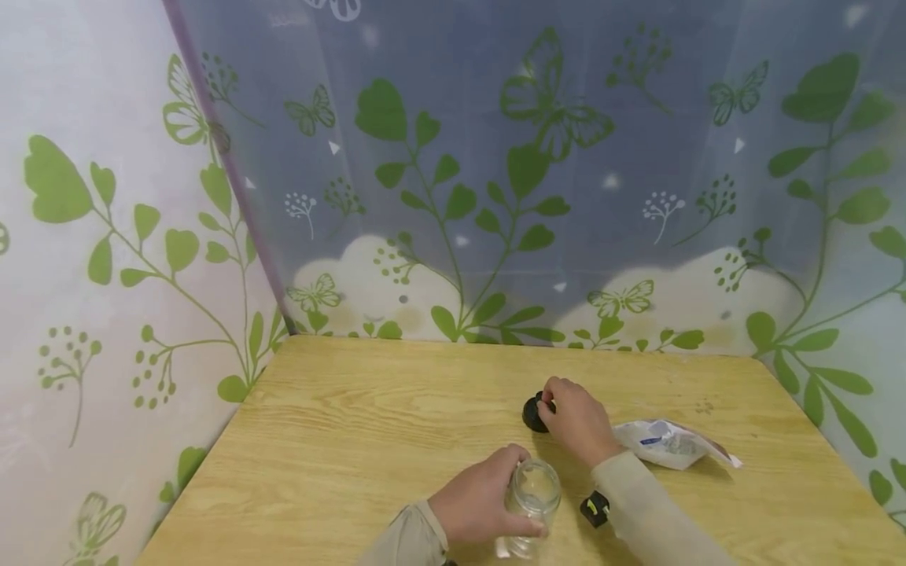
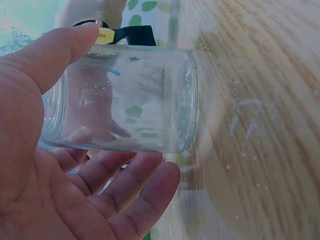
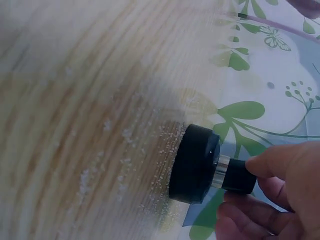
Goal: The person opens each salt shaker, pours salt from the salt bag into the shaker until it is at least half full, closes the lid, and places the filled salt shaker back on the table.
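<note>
A clear glass jar point(image 1: 535, 491) stands mouth up on the table, with no lid on it. My left hand point(image 1: 481, 497) holds it from the left side, thumb on one side and fingers round the other. In the left wrist view the jar point(image 2: 125, 100) looks see-through, with specks on its wall. Beyond the jar, my right hand point(image 1: 576, 420) pinches the knob of a round black lid point(image 1: 535, 414). The right wrist view shows the lid point(image 3: 195, 164) low at the tabletop, with a silver collar under its black knob point(image 3: 240, 176).
A white plastic bag point(image 1: 668, 444) with printed marks lies right of my right forearm. White grains point(image 3: 127, 135) are scattered over the wood tabletop point(image 1: 396, 393) near the lid. Patterned cloth walls point(image 1: 453, 196) rise behind and at both sides.
</note>
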The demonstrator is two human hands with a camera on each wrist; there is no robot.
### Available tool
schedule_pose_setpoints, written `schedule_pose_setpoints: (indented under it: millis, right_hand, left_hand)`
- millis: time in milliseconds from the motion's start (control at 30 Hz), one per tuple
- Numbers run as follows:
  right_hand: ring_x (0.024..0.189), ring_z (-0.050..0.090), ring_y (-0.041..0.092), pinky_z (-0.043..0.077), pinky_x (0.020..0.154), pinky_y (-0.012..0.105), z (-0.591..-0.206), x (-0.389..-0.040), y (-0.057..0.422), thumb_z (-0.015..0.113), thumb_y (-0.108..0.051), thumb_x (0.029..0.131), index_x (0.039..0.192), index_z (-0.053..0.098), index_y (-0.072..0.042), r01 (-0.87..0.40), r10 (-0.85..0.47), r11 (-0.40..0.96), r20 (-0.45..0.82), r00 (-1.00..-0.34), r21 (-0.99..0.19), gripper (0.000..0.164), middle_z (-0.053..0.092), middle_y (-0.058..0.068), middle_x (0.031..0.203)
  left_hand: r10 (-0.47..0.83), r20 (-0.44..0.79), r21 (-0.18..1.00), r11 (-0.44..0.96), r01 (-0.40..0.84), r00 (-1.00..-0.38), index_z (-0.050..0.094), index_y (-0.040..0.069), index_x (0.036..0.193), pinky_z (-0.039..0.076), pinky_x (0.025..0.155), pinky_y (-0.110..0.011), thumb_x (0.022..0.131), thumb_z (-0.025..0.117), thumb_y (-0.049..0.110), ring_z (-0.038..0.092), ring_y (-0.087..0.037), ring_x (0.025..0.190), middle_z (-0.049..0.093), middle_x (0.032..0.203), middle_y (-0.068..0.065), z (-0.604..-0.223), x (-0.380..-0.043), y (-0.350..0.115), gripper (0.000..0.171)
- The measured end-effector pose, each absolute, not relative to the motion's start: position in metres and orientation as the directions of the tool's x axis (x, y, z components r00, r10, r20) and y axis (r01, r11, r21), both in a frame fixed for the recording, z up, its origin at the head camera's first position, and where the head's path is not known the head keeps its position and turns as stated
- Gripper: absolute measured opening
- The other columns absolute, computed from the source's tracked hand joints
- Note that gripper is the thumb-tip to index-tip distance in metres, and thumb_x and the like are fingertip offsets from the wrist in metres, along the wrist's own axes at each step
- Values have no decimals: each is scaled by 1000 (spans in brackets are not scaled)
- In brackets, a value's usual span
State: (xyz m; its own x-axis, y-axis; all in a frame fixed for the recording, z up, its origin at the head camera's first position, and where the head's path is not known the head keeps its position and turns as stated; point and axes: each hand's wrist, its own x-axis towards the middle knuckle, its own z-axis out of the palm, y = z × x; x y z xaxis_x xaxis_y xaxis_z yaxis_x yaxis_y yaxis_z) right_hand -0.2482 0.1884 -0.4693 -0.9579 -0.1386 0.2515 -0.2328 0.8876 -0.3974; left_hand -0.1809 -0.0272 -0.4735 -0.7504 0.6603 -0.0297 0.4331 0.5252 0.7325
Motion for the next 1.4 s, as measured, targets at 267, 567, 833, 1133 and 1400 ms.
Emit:
schedule_pose_setpoints:
  millis: [267,567,833,1133,1400]
  right_hand:
    - [82,56,19,49,64,34,-453,-210,192,67,-14,98,97,65,-11,-308,-172,874,352,-920,-377,4,63,5,100]
    - [99,60,34,50,79,55,-439,-166,285,67,-6,94,110,67,-2,-316,-56,860,541,-839,-401,16,65,15,109]
    - [109,57,53,45,85,68,-469,-163,348,69,-11,94,125,63,7,-205,-84,900,311,-947,-384,37,60,31,123]
    - [102,66,45,51,83,63,-481,-159,353,69,-12,99,109,77,-4,-215,-54,889,375,-926,-404,15,72,15,108]
    - [101,69,37,56,81,52,-482,-167,331,69,-24,101,101,79,-11,-164,29,843,348,-937,-512,16,75,9,108]
  left_hand:
    - [650,-34,708,552,441,-759,49,20,136,51,80,-22,79,86,56,57,2,92,59,114,14,-476,-181,-26,77]
    - [643,-29,718,546,431,-765,50,21,136,53,80,-23,78,87,55,58,2,94,61,116,14,-479,-177,-23,77]
    - [641,-21,709,550,441,-767,49,21,137,53,82,-23,78,87,56,58,2,98,60,118,14,-478,-178,-26,78]
    - [649,-28,719,541,435,-761,48,21,139,53,87,-24,79,86,58,58,1,103,59,122,13,-476,-179,-25,80]
    - [643,-45,731,542,414,-764,48,22,138,53,89,-26,79,86,56,59,0,104,60,124,11,-476,-180,-25,79]
